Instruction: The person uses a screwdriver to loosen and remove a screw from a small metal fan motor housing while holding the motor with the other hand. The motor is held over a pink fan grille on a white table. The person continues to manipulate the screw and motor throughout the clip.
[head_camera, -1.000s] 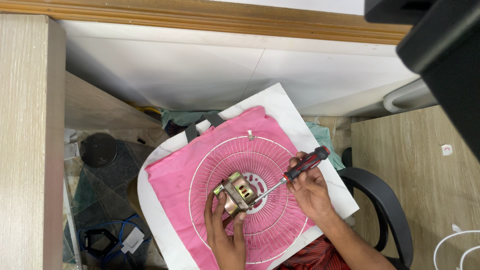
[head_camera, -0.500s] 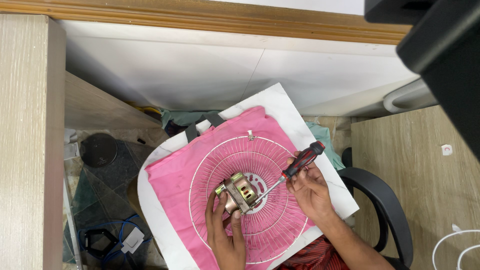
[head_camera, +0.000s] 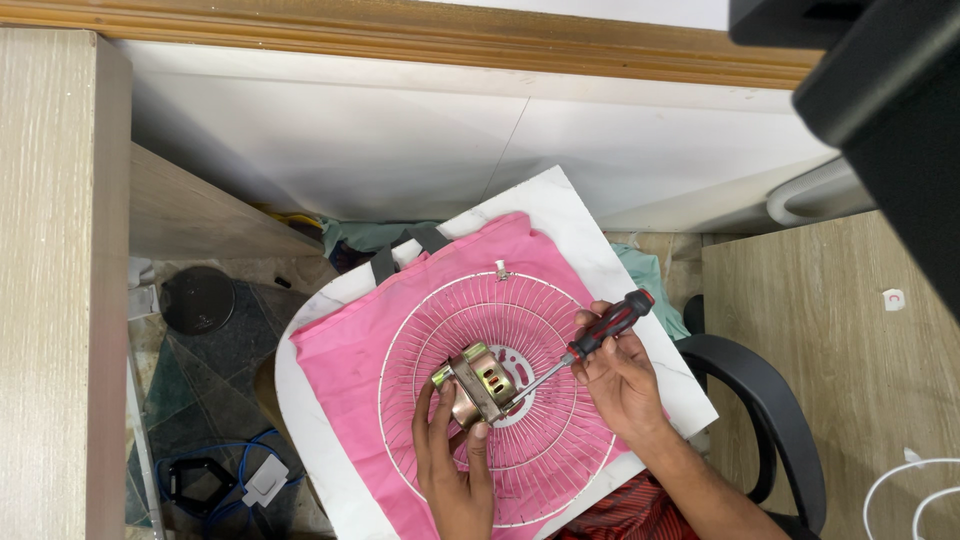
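A small brass-coloured fan motor (head_camera: 478, 382) sits at the centre of a white wire fan guard (head_camera: 440, 312). My left hand (head_camera: 452, 466) grips the motor from below and steadies it. My right hand (head_camera: 618, 378) holds a screwdriver (head_camera: 590, 342) with a red and black handle. Its metal shaft slants down-left and its tip meets the motor's right side. The guard lies on a pink cloth (head_camera: 340, 372) spread over a white marble-patterned board (head_camera: 575, 218).
A black chair armrest (head_camera: 760, 400) curves at the right of the board. A wooden desk side (head_camera: 55, 280) stands at the left, with a black round object (head_camera: 198, 298), blue cables and a white adapter (head_camera: 262, 482) on the floor. White cable loops (head_camera: 905, 490) lie at the lower right.
My right hand has shifted slightly and the screwdriver handle has turned a little. My left hand stays on the motor.
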